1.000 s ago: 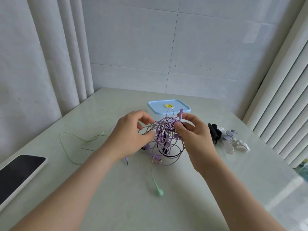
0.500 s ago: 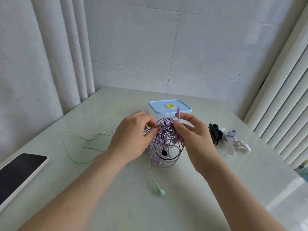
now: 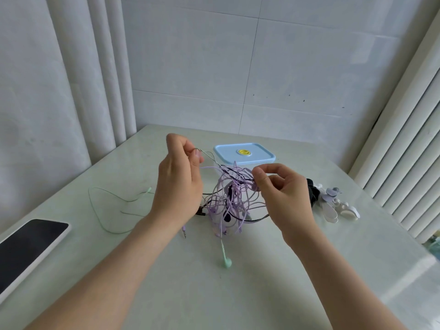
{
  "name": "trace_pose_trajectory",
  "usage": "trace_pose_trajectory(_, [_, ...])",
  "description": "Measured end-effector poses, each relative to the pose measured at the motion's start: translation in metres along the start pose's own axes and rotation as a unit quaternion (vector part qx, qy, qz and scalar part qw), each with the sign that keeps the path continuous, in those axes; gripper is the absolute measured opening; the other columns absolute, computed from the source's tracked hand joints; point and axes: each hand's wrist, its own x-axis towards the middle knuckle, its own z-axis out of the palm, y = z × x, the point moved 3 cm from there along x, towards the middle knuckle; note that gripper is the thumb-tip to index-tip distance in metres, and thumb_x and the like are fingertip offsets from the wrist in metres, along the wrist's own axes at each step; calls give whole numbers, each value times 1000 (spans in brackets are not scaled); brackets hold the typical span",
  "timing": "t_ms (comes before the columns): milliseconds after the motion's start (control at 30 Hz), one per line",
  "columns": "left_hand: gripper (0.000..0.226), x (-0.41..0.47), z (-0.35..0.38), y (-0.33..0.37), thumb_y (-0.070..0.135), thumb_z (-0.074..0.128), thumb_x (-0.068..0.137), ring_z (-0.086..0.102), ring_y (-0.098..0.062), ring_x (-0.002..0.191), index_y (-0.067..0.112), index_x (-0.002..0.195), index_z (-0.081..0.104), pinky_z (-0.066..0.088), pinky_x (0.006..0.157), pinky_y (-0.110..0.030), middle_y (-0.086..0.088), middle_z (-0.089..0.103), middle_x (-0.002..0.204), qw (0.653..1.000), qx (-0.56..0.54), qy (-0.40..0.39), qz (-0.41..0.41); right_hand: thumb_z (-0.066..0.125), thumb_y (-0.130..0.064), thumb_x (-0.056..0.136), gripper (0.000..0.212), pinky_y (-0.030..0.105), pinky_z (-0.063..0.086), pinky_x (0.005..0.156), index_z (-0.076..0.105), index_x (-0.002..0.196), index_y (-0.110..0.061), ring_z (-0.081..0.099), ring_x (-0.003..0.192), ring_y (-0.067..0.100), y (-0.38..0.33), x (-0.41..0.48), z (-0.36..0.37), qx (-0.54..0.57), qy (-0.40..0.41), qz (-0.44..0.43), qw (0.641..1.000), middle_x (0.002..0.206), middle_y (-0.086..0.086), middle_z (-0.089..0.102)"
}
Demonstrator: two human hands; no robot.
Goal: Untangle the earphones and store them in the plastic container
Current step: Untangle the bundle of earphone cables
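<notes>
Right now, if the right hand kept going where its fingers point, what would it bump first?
The tangle of earphone cables, which the right hand pinches at its edge. It points left, so beyond the tangle would probably come the left hand, though depth is unclear.

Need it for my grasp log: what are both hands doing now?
Left hand: pinches a thin green cable.
Right hand: pinches the purple earphone tangle.

- Left hand [image 3: 178,184] has risen and moved left, away from the earphone tangle [image 3: 231,198], drawing out a thin green cord [image 3: 209,154].
- Right hand [image 3: 285,194] now pinches the tangle's right side.
- The tangle has spread wider and looser.
</notes>
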Motion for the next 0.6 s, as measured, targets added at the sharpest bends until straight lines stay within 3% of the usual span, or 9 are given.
trace_pose_trajectory(100, [12, 1, -1, -3, 7, 45, 108, 58, -20, 87, 15, 105, 37, 45, 75, -38, -1, 60, 94, 1000, 18, 16, 0, 76, -30, 97, 24, 19, 30, 48, 77, 82, -10, 33, 49, 10, -5, 1, -6, -5, 11, 6, 1000, 53, -6, 46])
trace_pose_trajectory(167, [6, 0, 0, -3, 12, 49, 106, 53, -30, 90, 11, 104, 44, 42, 80, -44, 5, 55, 90, 999, 43, 7, 18, 78, -31, 94, 30, 17, 31, 48, 75, 77, -7, 33, 45, 7, -9, 1, -10, -14, 4, 10, 1000, 49, -11, 38])
trace_pose_trajectory(233, [11, -2, 3, 1, 23, 52, 103, 49, -27, 94, 13, 104, 49, 34, 84, -39, 12, 56, 87, 997, 67, -14, 31, 82, -35, 87, 23, 22, 41, 64, 77, 74, -16, 46, 51, 3, -10, 1, -11, -49, -2, 4, 999, 53, -18, 48])
trace_pose_trajectory(300, [11, -3, 6, 4, 31, 51, 100, 46, -23, 95, 21, 103, 49, 26, 81, -34, 15, 60, 84, 996, 72, -39, 37, 78, -43, 75, 11, 39, 50, 94, 79, 80, -34, 63, 88, 4, -10, -1, -10, -140, 26, -16, 990, 83, -24, 65])
trace_pose_trajectory(367, [10, -4, 8, 5, 35, 52, 100, 43, -18, 95, 26, 101, 47, 24, 78, -33, 15, 60, 82, 995, 72, -53, 46, 70, -44, 73, 16, 51, 43, 111, 76, 88, -43, 58, 118, 13, -12, -5, -5, -196, 28, -37, 980, 113, -22, 62])
trace_pose_trajectory(500, [14, -5, 6, 7, 39, 55, 100, 40, -16, 96, 26, 101, 49, 23, 79, -32, 15, 60, 89, 994, 81, -49, 56, 67, -28, 88, 15, 54, 44, 106, 75, 94, -40, 57, 121, 8, -17, -12, 5, -193, -2, -144, 970, 111, -24, 68])
trace_pose_trajectory(600, [15, -4, 5, 9, 40, 55, 99, 40, -16, 98, 25, 100, 51, 23, 80, -31, 16, 58, 93, 994, 87, -39, 56, 73, -40, 82, 12, 51, 45, 103, 73, 94, -38, 57, 116, 5, -21, -18, 12, -217, -27, -178, 959, 104, -27, 70])
